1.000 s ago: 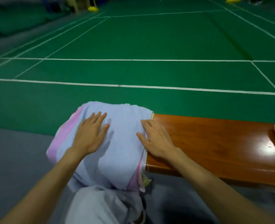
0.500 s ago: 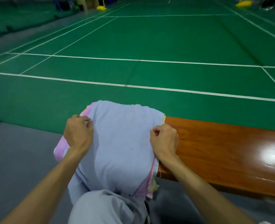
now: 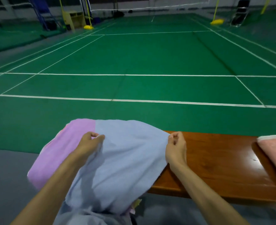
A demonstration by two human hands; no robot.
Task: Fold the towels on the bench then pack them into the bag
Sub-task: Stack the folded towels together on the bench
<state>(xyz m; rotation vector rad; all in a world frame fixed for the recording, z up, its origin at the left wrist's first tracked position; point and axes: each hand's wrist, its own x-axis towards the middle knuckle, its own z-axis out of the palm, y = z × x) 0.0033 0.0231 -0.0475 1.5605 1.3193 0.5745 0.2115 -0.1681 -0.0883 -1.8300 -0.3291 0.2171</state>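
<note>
A light blue towel (image 3: 122, 159) is spread over the left end of the wooden bench (image 3: 215, 168), lying on top of a pink-purple towel (image 3: 59, 153) that shows to its left. My left hand (image 3: 90, 143) pinches the blue towel's left edge. My right hand (image 3: 176, 148) pinches its far right corner at the bench top. Both edges are lifted slightly. The blue towel's near part hangs down over my lap. A folded pink towel (image 3: 275, 153) lies at the bench's right end. No bag is in view.
A green badminton court (image 3: 142, 62) with white lines stretches ahead. Yellow net posts (image 3: 88, 26) and a yellow stand (image 3: 74, 18) sit far back. Grey floor (image 3: 7, 176) lies to the left of the bench.
My hands went from lying flat on the blue towel to pinching its edges and drawing it to the right, which uncovered the pink-purple towel beneath. The camera tilted up.
</note>
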